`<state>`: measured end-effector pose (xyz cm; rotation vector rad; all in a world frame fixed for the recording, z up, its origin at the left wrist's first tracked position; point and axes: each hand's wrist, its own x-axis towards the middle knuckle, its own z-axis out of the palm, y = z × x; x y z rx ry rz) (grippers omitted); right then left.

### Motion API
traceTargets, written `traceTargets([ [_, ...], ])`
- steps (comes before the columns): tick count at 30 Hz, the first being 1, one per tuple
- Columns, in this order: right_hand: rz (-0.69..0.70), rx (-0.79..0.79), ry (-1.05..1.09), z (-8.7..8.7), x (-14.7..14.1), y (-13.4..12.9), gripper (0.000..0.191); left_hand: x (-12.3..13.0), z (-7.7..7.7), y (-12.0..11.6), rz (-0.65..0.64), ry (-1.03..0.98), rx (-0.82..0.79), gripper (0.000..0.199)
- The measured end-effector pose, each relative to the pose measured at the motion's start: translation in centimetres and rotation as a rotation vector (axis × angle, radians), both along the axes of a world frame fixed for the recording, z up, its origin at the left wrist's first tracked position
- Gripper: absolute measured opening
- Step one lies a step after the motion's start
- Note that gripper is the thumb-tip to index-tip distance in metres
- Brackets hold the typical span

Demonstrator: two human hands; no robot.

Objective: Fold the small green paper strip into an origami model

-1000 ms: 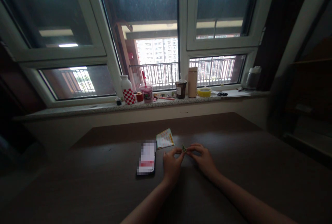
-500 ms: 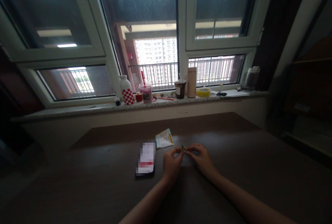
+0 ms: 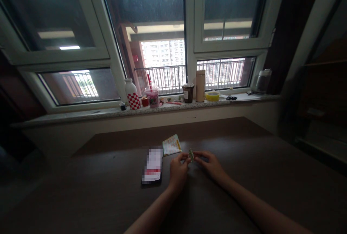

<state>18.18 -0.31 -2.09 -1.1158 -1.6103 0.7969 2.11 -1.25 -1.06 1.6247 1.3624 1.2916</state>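
Note:
A small greenish piece [image 3: 191,155], too small to make out in detail, is pinched between the fingertips of both hands above the dark brown table [image 3: 114,190]. My left hand [image 3: 179,169] is closed on its left side, thumb and fingers together. From the right, my right hand [image 3: 210,164] grips it with thumb and forefinger. A printed paper packet [image 3: 171,145] lies just beyond my left hand. Left of that hand rests a phone [image 3: 153,165] with its screen lit and blurred.
Along the windowsill [image 3: 108,113] stand a checkered bottle [image 3: 132,94], a pink cup with a straw [image 3: 152,97], a dark cup [image 3: 188,93], a tan flask [image 3: 200,86], yellow tape [image 3: 212,97], black scissors [image 3: 231,98] and a clear jug [image 3: 263,81].
The small greenish piece has turned a little and shows more upright between the fingers. Both hands have shifted very slightly left. Phone and packet are where they were.

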Motion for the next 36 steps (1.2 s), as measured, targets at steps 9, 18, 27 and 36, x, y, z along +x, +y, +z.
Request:
traceTargets([
  [9, -0.014, -0.013, 0.025, -0.17, 0.11, 0.31, 0.033, -0.14, 0.33, -0.38, 0.061, 0.059, 0.065, 0.016],
  [18, -0.065, 0.003, 0.018, -0.43, 0.05, 0.11, 0.029, 0.08, 0.65, -0.69, -0.003, 0.058, 0.082, 0.010],
  [27, -0.059, 0.013, 0.016, -0.83, 0.19, 0.44, 0.024, 0.06, 0.74, -0.60, -0.010, 0.002, 0.069, 0.019],
  [36, -0.076, 0.044, -0.002, -0.68, 0.24, 0.33, 0.023, 0.00, 0.92, -0.84, -0.010, 0.051, 0.036, 0.020],
])
